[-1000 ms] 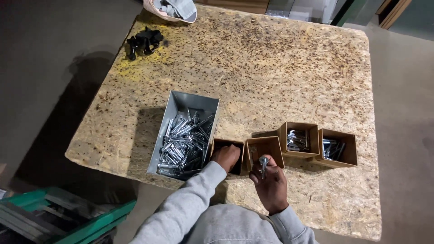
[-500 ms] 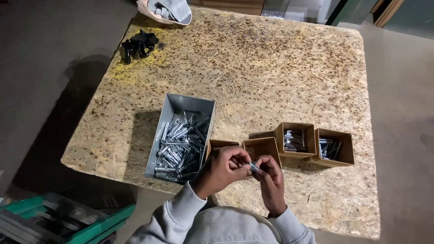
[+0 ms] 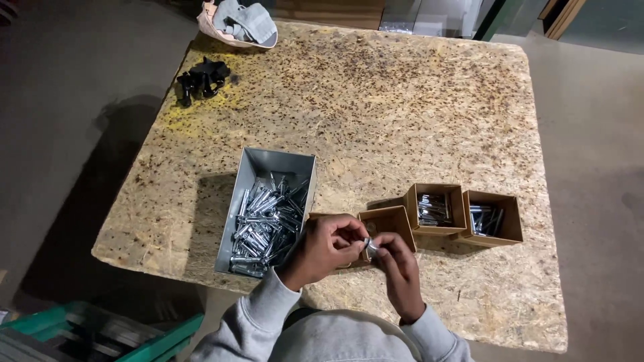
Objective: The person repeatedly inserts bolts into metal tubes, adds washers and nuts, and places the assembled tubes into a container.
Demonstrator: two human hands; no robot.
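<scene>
Partly hidden bolt (image 3: 368, 247) between fingers (image 3: 349, 236).

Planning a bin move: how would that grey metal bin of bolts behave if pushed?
The bin is piled with steel bolts, so probably heavy and slow to start. Its long, low shape makes tipping unlikely. The rough chipboard table likely adds drag; it may pivot if pushed off-centre.

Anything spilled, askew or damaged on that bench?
Nothing stands out. The bolts stay inside the grey metal bin and the cardboard boxes, none loose on the chipboard table. Left hand and right hand meet on one small metal piece. Black parts sit at the far corner.
</scene>
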